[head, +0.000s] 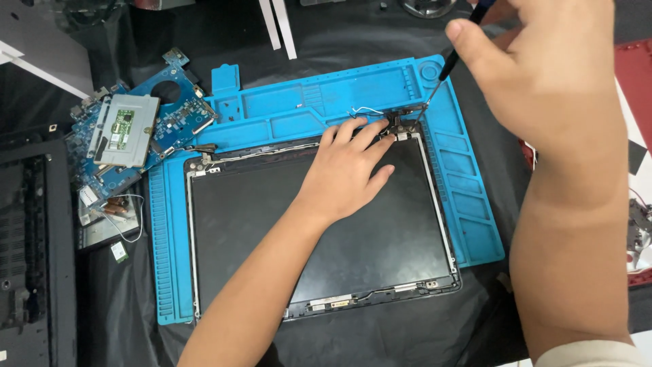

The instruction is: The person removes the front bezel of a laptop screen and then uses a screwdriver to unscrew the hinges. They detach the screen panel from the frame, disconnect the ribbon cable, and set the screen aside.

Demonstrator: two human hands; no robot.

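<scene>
A dark laptop screen panel (319, 224) lies flat on a blue silicone work mat (475, 211). My left hand (346, 170) rests palm-down on the panel's upper right part, its fingertips touching the hinge (401, 124) and thin wires (363, 111) at the top right corner. My right hand (543, 75) is raised above the mat's right side and grips a black-handled screwdriver (448, 66), whose thin shaft points down at that hinge corner.
A blue circuit board (146, 126) with a grey metal plate on it lies left of the mat. A black laptop case part (30, 238) sits at the far left. A red object (635, 75) is at the right edge. Black cloth covers the table.
</scene>
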